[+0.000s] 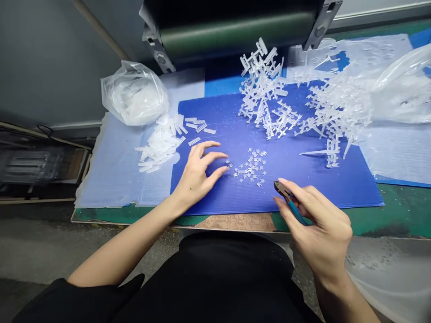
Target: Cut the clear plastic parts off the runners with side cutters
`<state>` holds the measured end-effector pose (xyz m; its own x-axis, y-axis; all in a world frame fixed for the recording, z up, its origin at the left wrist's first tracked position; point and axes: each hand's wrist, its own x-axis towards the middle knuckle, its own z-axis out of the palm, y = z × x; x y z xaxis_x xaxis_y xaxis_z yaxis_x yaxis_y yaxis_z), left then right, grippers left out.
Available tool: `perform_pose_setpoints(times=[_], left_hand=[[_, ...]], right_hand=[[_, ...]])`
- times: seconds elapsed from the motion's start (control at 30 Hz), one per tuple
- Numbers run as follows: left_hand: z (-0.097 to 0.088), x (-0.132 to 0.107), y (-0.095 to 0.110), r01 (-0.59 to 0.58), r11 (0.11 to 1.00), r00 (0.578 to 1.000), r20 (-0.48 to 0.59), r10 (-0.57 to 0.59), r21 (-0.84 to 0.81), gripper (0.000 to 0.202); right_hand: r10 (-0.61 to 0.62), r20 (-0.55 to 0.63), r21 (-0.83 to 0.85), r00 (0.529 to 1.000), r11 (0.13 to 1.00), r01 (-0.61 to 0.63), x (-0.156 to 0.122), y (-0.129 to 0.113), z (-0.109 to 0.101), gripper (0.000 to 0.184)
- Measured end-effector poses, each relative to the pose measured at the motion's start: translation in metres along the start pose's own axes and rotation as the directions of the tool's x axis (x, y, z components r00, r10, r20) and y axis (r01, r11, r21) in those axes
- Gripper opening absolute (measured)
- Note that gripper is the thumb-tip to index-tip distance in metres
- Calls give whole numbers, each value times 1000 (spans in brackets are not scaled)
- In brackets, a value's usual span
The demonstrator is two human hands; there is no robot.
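My left hand (198, 172) rests on the blue corrugated sheet (303, 179) with its fingers spread and slightly curled, holding nothing. Its fingertips reach toward a scatter of several tiny clear plastic pieces (251, 167). My right hand (318, 224) is closed around small cutting pliers (289, 199) with blue handles, the dark jaws pointing left just below the tiny pieces. Tangled heaps of white plastic sprue frames (269, 94) lie at the back of the sheet.
A pile of trimmed white strips (161, 143) lies left of my left hand, behind it a clear bag (134, 92) of parts. More clear plastic bags (404, 85) lie at right. A dark green roller machine (235, 27) stands behind. The bench edge (235, 222) is near me.
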<state>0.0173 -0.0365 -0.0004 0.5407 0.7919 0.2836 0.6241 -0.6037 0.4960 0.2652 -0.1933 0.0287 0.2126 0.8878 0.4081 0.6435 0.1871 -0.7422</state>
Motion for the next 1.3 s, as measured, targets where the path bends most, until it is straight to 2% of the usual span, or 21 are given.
perform_pose_setpoints(times=[0.07, 0.1, 0.17, 0.2, 0.27, 0.33, 0.37, 0.43, 0.53, 0.63, 0.7, 0.73, 0.83, 0.9, 0.97, 1.0, 1.07, 1.13, 1.2, 1.3], left_hand=[[8, -1, 7, 82, 996, 993, 92, -78, -37, 54], [15, 1, 13, 92, 994, 985, 153, -81, -64, 63], [32, 12, 26, 61, 988, 970, 243, -26, -141, 66], [41, 21, 32, 26, 983, 968, 250, 20, -181, 63], [55, 44, 38, -97, 974, 976, 171, 133, -205, 55], [61, 71, 35, -234, 968, 971, 25, 237, -94, 46], [61, 85, 30, -276, 961, 961, -26, 275, 0, 43], [57, 111, 17, -298, 951, 952, -44, 302, 88, 39], [49, 145, 4, -354, 925, 935, 47, 351, 139, 37], [43, 169, 3, -472, 871, 879, 150, 453, 137, 27], [37, 178, 6, -516, 850, 853, 154, 499, 107, 27], [33, 179, 8, -518, 850, 853, 128, 505, 94, 26], [16, 169, 9, -457, 889, 888, -56, 457, 16, 14], [5, 151, 8, -387, 913, 913, -189, 361, -130, 12], [-5, 129, 8, -339, 893, 926, -271, 261, -297, 12], [-11, 117, 8, -343, 871, 924, -296, 244, -353, 10], [-22, 95, 6, -421, 821, 894, -328, 305, -386, 13], [-34, 77, 1, -511, 779, 852, -335, 402, -364, 20], [-47, 63, -8, -523, 771, 848, -317, 426, -363, 22], [-60, 45, -24, -440, 804, 894, -281, 349, -400, 11]], right_hand=[[10, -22, 33, 1000, 999, -10, 1, 8, -3, 50], [15, -28, 45, 999, 999, -14, 1, 11, -4, 50], [24, -34, 67, 999, 998, -21, 3, 16, -7, 50], [30, -37, 76, 999, 997, -27, 3, 19, -9, 49], [45, -62, 84, 997, 996, -39, 3, 24, -13, 46], [61, -110, 74, 992, 996, -53, 2, 29, -19, 43], [71, -136, 62, 988, 996, -63, 1, 31, -21, 41], [85, -175, 39, 981, 996, -79, -1, 36, -26, 37], [108, -177, 29, 978, 994, -105, -2, 39, -29, 34], [108, -158, 25, 981, 994, -106, 1, 37, -29, 33], [114, -143, 15, 983, 994, -113, 6, 33, -27, 33], [123, -131, 10, 984, 992, -123, 10, 31, -27, 32], [150, -89, 55, 985, 988, -146, 29, 23, -21, 27], [166, -64, 125, 984, 980, -157, 48, 18, -14, 25], [227, 13, 288, 974, 932, -221, 70, 11, -2, 22], [275, 91, 403, 957, 869, -288, 80, 6, 5, 22], [352, 297, 608, 888, 647, -460, 99, -3, 22, 31], [357, 479, 682, 802, 423, -596, 112, -14, 39, 37], [336, 581, 674, 742, 312, -669, 119, -23, 55, 40], [311, 651, 649, 692, 244, -720, 123, -36, 74, 43]])
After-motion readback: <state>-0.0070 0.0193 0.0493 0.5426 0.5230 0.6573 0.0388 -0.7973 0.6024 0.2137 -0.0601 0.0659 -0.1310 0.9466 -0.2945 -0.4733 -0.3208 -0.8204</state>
